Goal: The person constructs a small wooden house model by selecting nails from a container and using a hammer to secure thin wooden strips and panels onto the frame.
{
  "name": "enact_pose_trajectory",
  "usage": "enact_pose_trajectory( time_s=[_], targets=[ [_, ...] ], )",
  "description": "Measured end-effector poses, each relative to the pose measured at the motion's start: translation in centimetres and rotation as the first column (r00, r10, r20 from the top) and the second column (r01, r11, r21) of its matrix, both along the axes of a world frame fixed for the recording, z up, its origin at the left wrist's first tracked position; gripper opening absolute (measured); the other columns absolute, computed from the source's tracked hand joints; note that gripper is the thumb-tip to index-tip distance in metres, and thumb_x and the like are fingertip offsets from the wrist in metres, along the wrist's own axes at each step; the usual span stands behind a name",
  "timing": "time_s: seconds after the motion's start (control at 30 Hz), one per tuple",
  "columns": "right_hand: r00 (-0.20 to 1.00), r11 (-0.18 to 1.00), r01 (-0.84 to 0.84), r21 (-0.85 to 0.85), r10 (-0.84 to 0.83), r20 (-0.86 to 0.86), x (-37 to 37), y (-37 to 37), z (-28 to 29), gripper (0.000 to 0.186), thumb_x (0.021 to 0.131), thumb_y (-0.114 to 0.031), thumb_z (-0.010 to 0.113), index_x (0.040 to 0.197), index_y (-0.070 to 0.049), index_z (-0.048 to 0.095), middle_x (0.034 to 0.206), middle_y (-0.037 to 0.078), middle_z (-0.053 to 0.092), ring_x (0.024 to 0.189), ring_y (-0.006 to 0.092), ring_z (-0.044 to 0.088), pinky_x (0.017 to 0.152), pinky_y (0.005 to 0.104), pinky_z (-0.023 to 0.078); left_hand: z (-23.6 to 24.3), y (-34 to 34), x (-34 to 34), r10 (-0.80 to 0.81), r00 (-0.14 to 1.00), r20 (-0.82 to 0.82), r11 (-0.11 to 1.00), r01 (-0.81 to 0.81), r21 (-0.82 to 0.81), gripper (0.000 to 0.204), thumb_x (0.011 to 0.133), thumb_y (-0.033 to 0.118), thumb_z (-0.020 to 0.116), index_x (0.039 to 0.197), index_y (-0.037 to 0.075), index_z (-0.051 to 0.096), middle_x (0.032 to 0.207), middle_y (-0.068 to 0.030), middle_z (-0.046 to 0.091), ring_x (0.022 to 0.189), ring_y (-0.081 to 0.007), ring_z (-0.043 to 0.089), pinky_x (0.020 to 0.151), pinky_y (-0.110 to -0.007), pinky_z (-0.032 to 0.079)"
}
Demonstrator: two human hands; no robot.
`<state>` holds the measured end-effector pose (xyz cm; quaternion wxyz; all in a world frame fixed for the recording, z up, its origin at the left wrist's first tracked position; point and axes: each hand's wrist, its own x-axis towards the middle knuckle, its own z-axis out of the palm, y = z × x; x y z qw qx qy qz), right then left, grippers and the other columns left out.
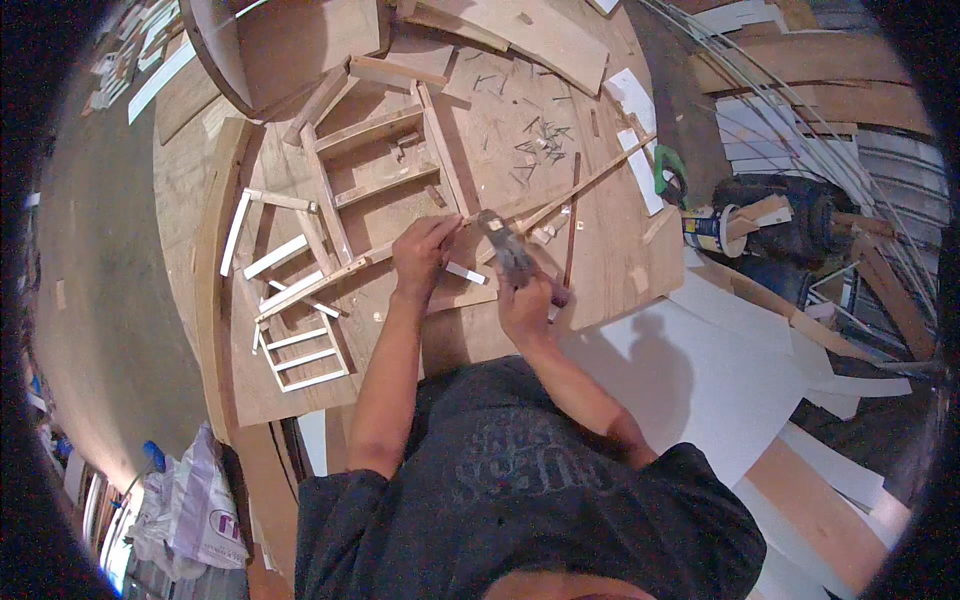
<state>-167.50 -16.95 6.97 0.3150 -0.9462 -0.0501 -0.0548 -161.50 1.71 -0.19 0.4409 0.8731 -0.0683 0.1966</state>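
A ladder-like wooden frame (385,187) of thin strips lies on the plywood worktop (620,260). At its near right corner my left hand (425,255) is closed, with thumb and fingertips pinched together. Whatever sits between those fingertips is too small to make out. My right hand (528,305) is wrapped round a hammer (512,258), whose head is slightly blurred and close to the left fingertips. A short white-faced strip (467,273) lies between the hands. Loose nails (540,145) are scattered beyond the frame, several in a heap.
A small white-edged frame (307,358) and loose strips lie at the left. A long thin stick (590,180) slants across the right side. Curved wooden panels (300,45) stand at the back. A bucket (708,230) with offcuts and a green-handled tool (668,172) are at the right.
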Motion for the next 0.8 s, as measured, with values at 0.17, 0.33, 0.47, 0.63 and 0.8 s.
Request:
enact_pose_trajectory(
  time_s=[0.17,0.33,0.47,0.63,0.8],
  targets=[
    [0.972,0.988,0.125,0.096,-0.102,-0.214,-0.4,0.1,2.6,0.037,0.101,-0.021,0.064,0.132,0.000,0.064,0.123,0.025,0.069,0.113,0.0445,0.064,0.104,0.0515,0.046,0.3,0.0,0.3,0.008,1.000,-0.002,1.000,-0.008,0.021,0.032,0.080,0.005,0.080,0.109,0.017,0.081,0.098,-0.0042,0.078,0.088,-0.0226,0.075,0.074,-0.034,0.061],
    [0.996,0.995,-0.084,0.059,0.082,0.036,-0.5,-0.3,1.1,0.052,0.096,-0.014,0.066,0.147,-0.008,0.057,0.129,0.022,0.069,0.114,0.0438,0.067,0.104,0.0485,0.053,0.3,0.2,0.1,0.003,0.999,-0.054,0.997,0.001,0.073,0.029,0.082,0.006,0.079,0.109,0.017,0.081,0.098,-0.0039,0.078,0.089,-0.0232,0.075,0.075,-0.035,0.061],
    [0.991,0.991,-0.106,0.087,0.112,-0.073,0.1,1.0,2.9,0.067,0.081,0.000,0.069,0.147,-0.007,0.058,0.119,0.022,0.068,0.104,0.0435,0.069,0.091,0.0449,0.057,0.0,-0.1,0.2,-0.010,0.999,-0.044,0.999,0.013,0.050,0.032,0.080,0.005,0.080,0.110,0.016,0.081,0.101,-0.0042,0.078,0.090,-0.0237,0.075,0.076,-0.035,0.062],
    [0.979,0.979,-0.200,-0.052,0.198,-0.041,0.6,0.8,3.5,0.073,0.078,0.003,0.070,0.148,-0.014,0.061,0.114,0.017,0.070,0.097,0.0394,0.071,0.083,0.0438,0.059,-0.2,0.1,0.1,-0.041,0.998,-0.038,0.999,0.041,-0.003,0.037,0.078,0.002,0.079,0.113,0.015,0.080,0.105,-0.0053,0.078,0.091,-0.0240,0.075,0.078,-0.034,0.061],
    [0.988,0.988,-0.150,-0.024,0.149,-0.040,0.8,1.4,3.8,0.071,0.078,0.002,0.073,0.146,-0.014,0.062,0.111,0.013,0.070,0.096,0.0363,0.071,0.079,0.0438,0.059,-0.2,-0.1,0.0,-0.050,0.996,-0.069,0.986,0.039,-0.159,0.039,0.079,0.001,0.076,0.115,0.015,0.080,0.105,-0.0074,0.078,0.093,-0.0245,0.075,0.080,-0.033,0.061]
  ],
)
